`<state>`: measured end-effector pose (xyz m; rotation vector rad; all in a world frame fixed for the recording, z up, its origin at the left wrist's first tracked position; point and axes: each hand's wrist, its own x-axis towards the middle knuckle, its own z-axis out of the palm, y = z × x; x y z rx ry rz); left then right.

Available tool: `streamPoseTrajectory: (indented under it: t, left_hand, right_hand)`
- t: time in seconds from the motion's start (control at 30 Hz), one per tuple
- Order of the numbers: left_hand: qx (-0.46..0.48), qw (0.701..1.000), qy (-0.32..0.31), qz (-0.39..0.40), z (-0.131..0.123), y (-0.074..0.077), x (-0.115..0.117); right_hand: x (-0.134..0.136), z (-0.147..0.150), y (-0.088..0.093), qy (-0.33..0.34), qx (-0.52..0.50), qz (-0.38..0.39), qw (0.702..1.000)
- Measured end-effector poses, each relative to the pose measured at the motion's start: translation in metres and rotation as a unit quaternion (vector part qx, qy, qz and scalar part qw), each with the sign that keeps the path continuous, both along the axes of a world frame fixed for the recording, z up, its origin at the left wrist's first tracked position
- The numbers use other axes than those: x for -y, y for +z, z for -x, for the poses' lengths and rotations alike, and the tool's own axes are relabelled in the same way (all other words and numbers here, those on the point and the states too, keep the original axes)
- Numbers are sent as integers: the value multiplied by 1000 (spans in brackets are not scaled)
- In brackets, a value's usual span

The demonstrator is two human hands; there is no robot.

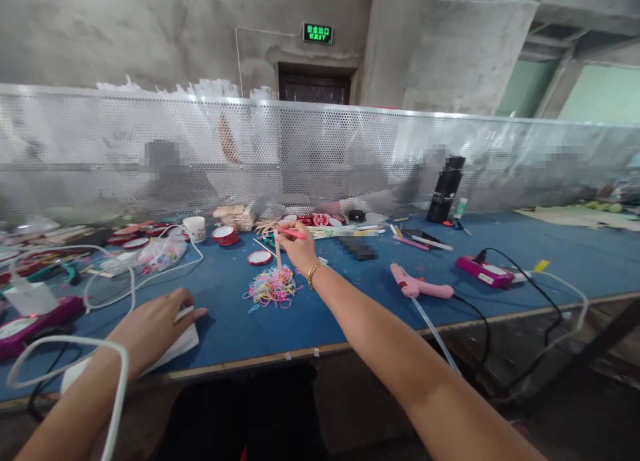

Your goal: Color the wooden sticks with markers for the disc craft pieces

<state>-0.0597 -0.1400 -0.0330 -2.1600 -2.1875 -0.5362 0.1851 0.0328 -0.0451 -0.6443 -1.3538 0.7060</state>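
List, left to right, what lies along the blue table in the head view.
Left hand flat on a white sheet → red-rimmed lid → right hand gripping a pink pen → pink glue gun → purple box with a black cable plugged in.

One view only, from the person's head. It faces forward and slightly down across the blue table (350, 307), whose near edge crosses the lower half of the frame. Both forearms enter from the bottom edge, with the left hand (153, 327) close at lower left and the right hand (295, 247) farther out at centre. The perforated screen (450, 154) and exit sign (317, 33) sit far off in the upper frame.
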Motion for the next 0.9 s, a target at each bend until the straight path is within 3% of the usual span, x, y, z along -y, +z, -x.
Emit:
streamPoseTrajectory:
  t: [0.17, 0.3, 0.4, 0.47, 0.53, 0.63, 0.73, 0.8, 0.9]
  left_hand:
    - [24, 995, -75, 68, -10, 3, 7]
    - [-6, 995, -94, -20, -20, 24, -1]
    - [-27, 984, -139, -107, -50, 57, -26]
    - [-28, 975, -169, -144, -74, 78, -53]
    - [-13, 966, -169, -194, -92, 89, -86]
    - [42, 952, -134, -271, -98, 82, -136]
    - [133, 948, -90, -274, -91, 55, -170]
    - [202, 940, -78, -265, -89, 36, -179]
    - [297, 927, -147, -175, -93, 23, -178]
  right_hand:
    - [0, 0, 0, 2, -1, -4, 1000]
    - [-1, 1, 0, 5, 5, 1, 1000]
    - [-2, 2, -2, 10, 4, 3, 1000]
    - [-3, 1, -3, 1, 4, 6, 1000]
    - [-4, 0, -4, -9, -1, 9, 1000]
    - [-5, -1, -4, -7, -21, 10, 1000]
    - [-6, 0, -4, -15, -22, 7, 1000]
    - [-7, 1, -4, -25, -12, 8, 1000]
    - [-8, 1, -5, -32, -4, 5, 999]
